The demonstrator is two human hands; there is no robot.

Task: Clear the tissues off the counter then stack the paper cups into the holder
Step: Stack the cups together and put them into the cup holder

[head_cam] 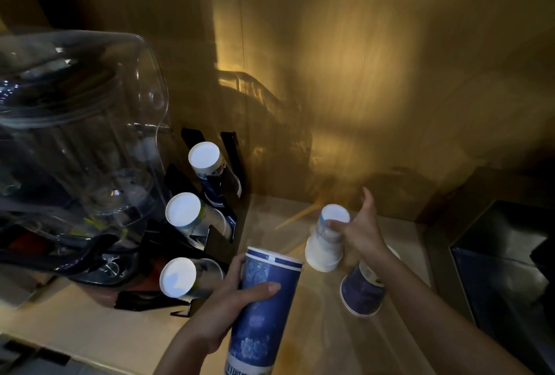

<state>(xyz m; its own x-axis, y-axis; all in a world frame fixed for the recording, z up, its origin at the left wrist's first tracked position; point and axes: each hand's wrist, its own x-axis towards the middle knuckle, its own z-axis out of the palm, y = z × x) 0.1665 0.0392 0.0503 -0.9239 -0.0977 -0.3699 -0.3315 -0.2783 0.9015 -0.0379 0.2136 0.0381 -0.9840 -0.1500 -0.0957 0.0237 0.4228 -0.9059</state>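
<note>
My left hand (228,302) grips a tall stack of blue patterned paper cups (264,308), upside down, low in the middle of the view. My right hand (360,233) is closed around a white upside-down stack of cups (326,242) above the counter. Under my right forearm a blue paper cup (362,292) stands upside down on the beige counter (330,344). To the left, the black cup holder (216,242) carries three slanted stacks of cups: a far one (207,164), a middle one (186,212) and a near one (180,278). No tissues are visible.
A large clear plastic water jug (78,140) on a dark base fills the left side beside the holder. A wooden wall (360,74) rises behind the counter. A dark recessed sink or box (504,269) lies at the right edge.
</note>
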